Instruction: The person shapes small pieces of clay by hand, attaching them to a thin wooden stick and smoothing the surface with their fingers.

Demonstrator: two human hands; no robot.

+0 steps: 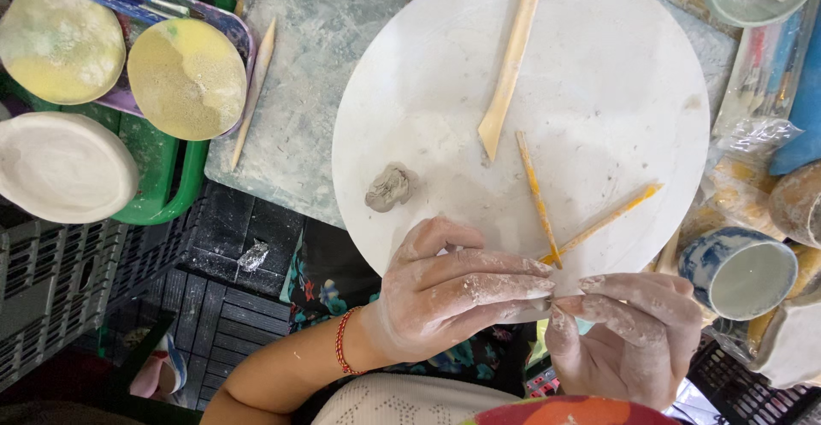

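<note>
My left hand [453, 288] and my right hand [629, 331] meet at the near rim of a round white board [599, 83], both dusted with pale clay. Their fingertips pinch together around something small that the fingers hide. A red string bracelet circles my left wrist. On the board lie a small grey clay lump [390, 188], a flat wooden modelling tool [513, 57], and two thin yellow-stained sticks [539, 198], [607, 220] that cross near my left fingertips.
Two yellowish round sponges [186, 79], [58, 42] and a white oval bowl [62, 167] sit at left on a green tray. A wooden stick [254, 91] lies on the marbled table. A blue-patterned cup [740, 271] stands at right, by plastic bags and brushes.
</note>
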